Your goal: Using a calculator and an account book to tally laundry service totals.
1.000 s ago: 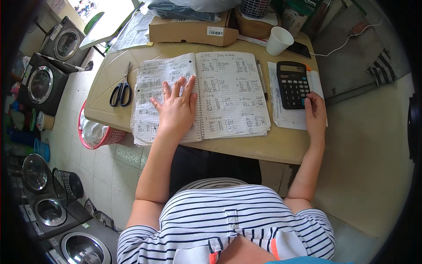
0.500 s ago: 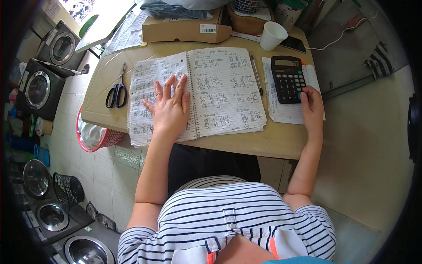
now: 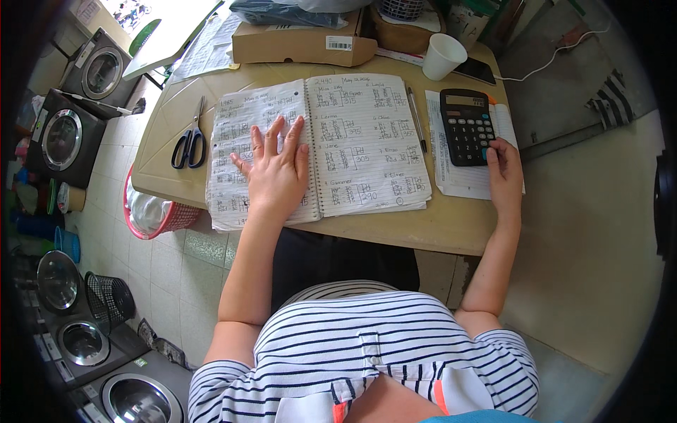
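My left hand (image 3: 278,176) lies flat with spread fingers on the left page of an open spiral notebook (image 3: 370,162) filled with handwriting. Both pages lie flat on the tan table. To the right, a black desk calculator (image 3: 462,137) rests on some papers (image 3: 443,180). My right hand (image 3: 505,173) is at its lower right corner, fingertips touching the keys there. Those fingers are loosely bent, the thumb apart from them, and no object shows in the hand. A pen (image 3: 416,120) lies between notebook and calculator.
Dark-handled scissors (image 3: 189,144) lie left of the notebook. Along the back of the table (image 3: 423,229) stand a cardboard box (image 3: 296,48) and a white cup (image 3: 443,56), beside a phone (image 3: 476,70). A pink laundry basket (image 3: 166,218) and several washing machines occupy the left side.
The whole view has shifted slightly. Both hands keep nearly the same places, the left flat on the notebook and the right at the calculator's corner.
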`<action>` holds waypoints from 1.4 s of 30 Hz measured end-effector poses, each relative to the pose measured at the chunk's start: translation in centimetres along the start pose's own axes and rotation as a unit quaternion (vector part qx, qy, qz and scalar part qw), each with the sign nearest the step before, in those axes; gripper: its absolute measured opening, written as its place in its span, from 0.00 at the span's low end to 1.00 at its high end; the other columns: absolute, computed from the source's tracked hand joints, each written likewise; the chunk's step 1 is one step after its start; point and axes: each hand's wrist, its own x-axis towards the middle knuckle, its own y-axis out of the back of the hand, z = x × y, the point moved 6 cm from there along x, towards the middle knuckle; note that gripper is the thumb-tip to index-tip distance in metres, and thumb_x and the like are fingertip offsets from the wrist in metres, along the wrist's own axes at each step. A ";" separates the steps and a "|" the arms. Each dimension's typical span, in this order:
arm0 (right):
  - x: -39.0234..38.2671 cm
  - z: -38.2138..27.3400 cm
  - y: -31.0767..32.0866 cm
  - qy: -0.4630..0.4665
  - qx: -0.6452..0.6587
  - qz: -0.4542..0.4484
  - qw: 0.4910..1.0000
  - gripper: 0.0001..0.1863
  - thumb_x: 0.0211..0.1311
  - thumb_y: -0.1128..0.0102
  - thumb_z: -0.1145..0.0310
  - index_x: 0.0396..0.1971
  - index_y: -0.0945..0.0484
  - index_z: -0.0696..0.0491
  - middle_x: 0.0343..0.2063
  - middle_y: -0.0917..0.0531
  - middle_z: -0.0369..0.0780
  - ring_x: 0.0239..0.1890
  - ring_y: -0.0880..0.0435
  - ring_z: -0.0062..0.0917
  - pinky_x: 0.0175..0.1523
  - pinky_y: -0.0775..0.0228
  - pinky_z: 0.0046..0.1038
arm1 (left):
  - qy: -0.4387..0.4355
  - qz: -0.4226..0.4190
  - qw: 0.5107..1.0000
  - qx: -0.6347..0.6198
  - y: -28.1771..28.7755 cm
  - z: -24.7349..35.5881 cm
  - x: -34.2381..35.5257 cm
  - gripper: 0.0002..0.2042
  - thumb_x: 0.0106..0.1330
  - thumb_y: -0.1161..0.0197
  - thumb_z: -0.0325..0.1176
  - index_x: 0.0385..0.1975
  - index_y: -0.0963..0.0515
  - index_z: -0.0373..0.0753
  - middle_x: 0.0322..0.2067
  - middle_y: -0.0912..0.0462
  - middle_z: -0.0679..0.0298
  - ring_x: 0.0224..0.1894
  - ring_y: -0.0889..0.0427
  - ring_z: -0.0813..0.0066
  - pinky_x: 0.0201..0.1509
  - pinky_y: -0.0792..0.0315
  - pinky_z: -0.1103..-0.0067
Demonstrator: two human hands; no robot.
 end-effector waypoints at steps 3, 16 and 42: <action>0.0 0.0 0.0 0.000 0.004 0.001 1.000 0.15 0.75 0.39 0.62 0.51 0.22 0.58 0.52 0.21 0.40 0.51 0.21 0.25 0.54 0.28 0.26 | -0.001 0.003 1.000 0.005 0.0 0.0 0.0 0.24 0.81 0.60 0.51 0.75 0.39 0.64 0.76 0.43 0.66 0.80 0.53 0.48 0.73 0.67 0.31; -0.1 0.0 0.2 -0.004 0.001 -0.002 1.000 0.15 0.74 0.38 0.62 0.51 0.22 0.57 0.53 0.22 0.39 0.52 0.21 0.25 0.53 0.27 0.26 | -0.007 -0.002 1.000 -0.011 -0.1 0.1 0.0 0.25 0.80 0.60 0.51 0.75 0.38 0.63 0.76 0.43 0.64 0.80 0.54 0.45 0.73 0.69 0.30; -0.1 0.7 0.2 0.003 0.012 0.000 1.000 0.15 0.74 0.38 0.64 0.51 0.22 0.59 0.51 0.21 0.41 0.50 0.21 0.26 0.55 0.28 0.26 | 0.016 0.003 1.000 0.011 -0.3 -0.2 -0.2 0.26 0.79 0.59 0.55 0.75 0.39 0.64 0.77 0.46 0.59 0.79 0.58 0.32 0.76 0.68 0.35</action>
